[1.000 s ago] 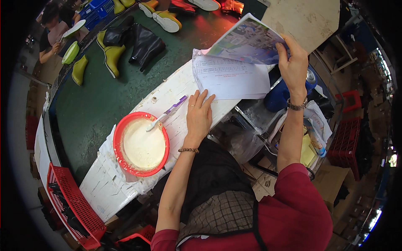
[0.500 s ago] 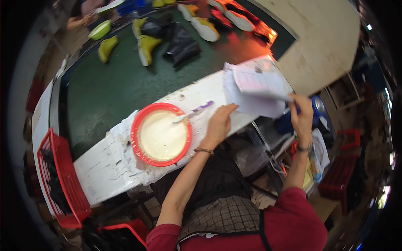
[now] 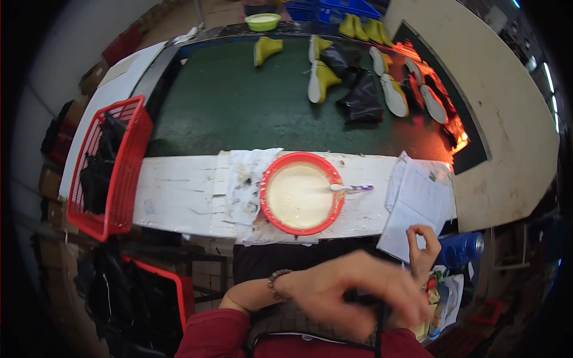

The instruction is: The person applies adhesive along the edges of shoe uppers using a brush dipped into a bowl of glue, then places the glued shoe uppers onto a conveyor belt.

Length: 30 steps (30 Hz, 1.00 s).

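My left hand [image 3: 355, 292] is raised close to the camera, blurred, its fingers curved and the thumb apart; nothing shows in it. Beyond its fingertips, my right hand [image 3: 422, 253] is at the near edge of an open paper booklet [image 3: 418, 194]. Its thumb and forefinger are pinched into a ring, and whatever they hold, if anything, cannot be made out. Left of the booklet stands a red basin [image 3: 267, 197] with cream-coloured liquid [image 3: 301, 200] inside. A purple-and-white brush [image 3: 353, 188] lies across its right rim.
Behind the white board [image 3: 179, 191] is a green conveyor belt [image 3: 221, 95] carrying yellow boots [image 3: 325, 80] and black boot uppers [image 3: 364, 98]. An orange glow lights its right end. Red baskets [image 3: 122, 179] stand left; a blue cylinder [image 3: 459, 249] sits beside my right hand.
My left hand has left the board and come up nearer the camera. My right hand has let the lifted page down and lowered; the booklet now lies open. The view has turned and shifted.
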Available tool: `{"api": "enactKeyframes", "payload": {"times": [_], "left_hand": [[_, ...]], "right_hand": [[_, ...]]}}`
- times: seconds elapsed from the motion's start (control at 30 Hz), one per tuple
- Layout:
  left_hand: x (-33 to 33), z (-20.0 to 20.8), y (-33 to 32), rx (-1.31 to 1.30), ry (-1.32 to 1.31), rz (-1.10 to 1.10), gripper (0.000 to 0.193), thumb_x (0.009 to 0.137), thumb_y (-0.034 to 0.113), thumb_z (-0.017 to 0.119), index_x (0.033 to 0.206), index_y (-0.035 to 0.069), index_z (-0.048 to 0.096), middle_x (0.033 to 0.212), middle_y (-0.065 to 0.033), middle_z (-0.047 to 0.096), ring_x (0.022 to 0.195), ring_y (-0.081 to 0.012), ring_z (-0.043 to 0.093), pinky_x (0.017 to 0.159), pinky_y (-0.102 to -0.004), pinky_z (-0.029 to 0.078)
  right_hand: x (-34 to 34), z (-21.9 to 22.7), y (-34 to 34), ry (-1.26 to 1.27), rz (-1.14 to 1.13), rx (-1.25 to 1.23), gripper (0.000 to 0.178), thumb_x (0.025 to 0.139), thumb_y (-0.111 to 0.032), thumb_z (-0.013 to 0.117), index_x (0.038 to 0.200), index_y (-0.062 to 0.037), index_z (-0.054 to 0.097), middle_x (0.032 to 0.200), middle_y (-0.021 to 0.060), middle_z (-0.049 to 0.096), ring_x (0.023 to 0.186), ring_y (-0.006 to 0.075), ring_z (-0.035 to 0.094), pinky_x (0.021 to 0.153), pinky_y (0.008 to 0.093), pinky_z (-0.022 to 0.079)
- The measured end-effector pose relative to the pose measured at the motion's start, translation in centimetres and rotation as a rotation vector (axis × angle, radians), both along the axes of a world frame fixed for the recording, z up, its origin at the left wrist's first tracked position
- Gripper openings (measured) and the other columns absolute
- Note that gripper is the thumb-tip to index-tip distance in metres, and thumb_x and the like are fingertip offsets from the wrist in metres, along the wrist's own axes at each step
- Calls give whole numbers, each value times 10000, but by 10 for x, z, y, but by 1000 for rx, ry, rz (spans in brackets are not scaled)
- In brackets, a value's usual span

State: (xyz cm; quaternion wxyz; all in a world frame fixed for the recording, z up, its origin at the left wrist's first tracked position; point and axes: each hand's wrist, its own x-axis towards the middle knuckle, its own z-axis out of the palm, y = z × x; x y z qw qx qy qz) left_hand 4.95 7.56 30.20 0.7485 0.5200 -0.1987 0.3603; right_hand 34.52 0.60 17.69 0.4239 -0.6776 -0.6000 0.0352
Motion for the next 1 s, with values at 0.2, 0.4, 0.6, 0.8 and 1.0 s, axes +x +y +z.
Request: {"api": "enactKeyframes", "payload": {"times": [0.2,0.4,0.6,0.8,1.0], "left_hand": [[-52,35,-29,-200,-64,200,234,924,235,804,951,13,737,942,-141,727,890,-262,682,819,-400,517],[-155,68,28,583,313,808,316,897,244,793,1054,-25,743,1052,-173,730,947,-288,704,840,-356,553],[-433,9,71,620,1777,2094,429,909,50,649,1331,127,669,1254,-160,701,1082,-298,714,923,-421,584],[-585,-127,67,85,2724,1643,974,814,-11,696,1566,428,262,1470,-256,431,1245,-493,571,1007,-552,534],[-578,-104,71,426,2224,2223,568,813,11,709,1295,237,510,1244,-244,601,1101,-460,650,897,-511,556]], "right_hand": [[-45,-83,112,216,121,144,149,1013,-80,620,901,19,624,837,70,634,819,169,594,792,302,487],[-55,-127,160,327,-4,77,287,1099,-217,523,1080,18,686,1051,119,669,1002,230,617,900,343,505],[-72,-127,154,200,31,26,368,1112,-291,481,1101,5,700,1024,117,693,947,232,617,870,371,500],[-61,-131,158,184,9,11,380,1113,-295,483,1036,2,709,974,101,689,909,207,616,820,348,493],[-63,-131,159,248,11,7,344,1101,-260,508,1041,8,715,983,103,674,924,225,605,827,352,491]]}}
